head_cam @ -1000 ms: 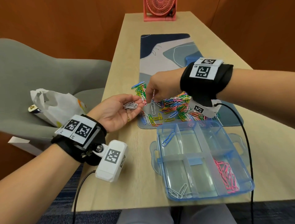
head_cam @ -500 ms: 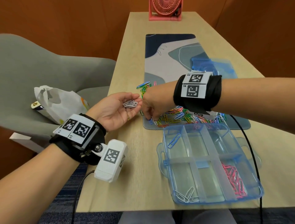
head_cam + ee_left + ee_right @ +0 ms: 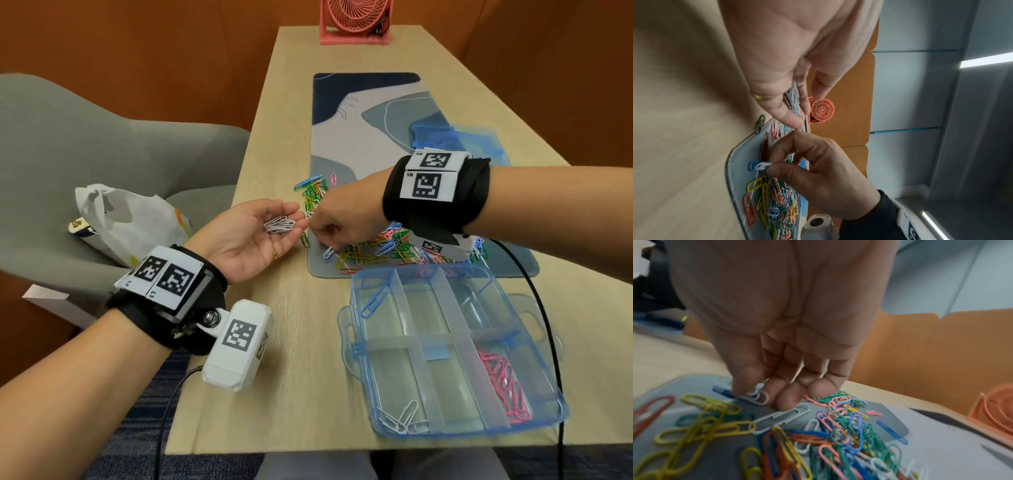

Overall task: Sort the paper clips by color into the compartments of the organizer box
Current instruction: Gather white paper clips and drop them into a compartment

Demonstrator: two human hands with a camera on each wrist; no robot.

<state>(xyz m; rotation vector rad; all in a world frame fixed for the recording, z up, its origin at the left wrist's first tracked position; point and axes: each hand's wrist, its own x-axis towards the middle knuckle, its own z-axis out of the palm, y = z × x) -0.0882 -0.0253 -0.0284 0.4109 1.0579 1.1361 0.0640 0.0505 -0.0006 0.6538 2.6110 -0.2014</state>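
- While the left hand (image 3: 251,236) lies palm up above the table (image 3: 291,342), its fingers are loosely curved and carry a small bunch of white clips (image 3: 279,224) near the fingertips.
- The right hand (image 3: 346,219) is just beside it, fingers bent down onto the mat (image 3: 359,137), and it pinches a white clip (image 3: 762,166) between thumb and forefinger at the near left corner of the mat.
- A blue clip (image 3: 752,165) lies touching the pinched one.
- The pile (image 3: 394,246) of mixed colours spreads on the mat under and behind the right wrist.
- The box (image 3: 452,349) stands open near the right arm: a blue clip in the far left compartment, white clips (image 3: 400,419) in the near left one, pink clips (image 3: 503,387) in the near right one.
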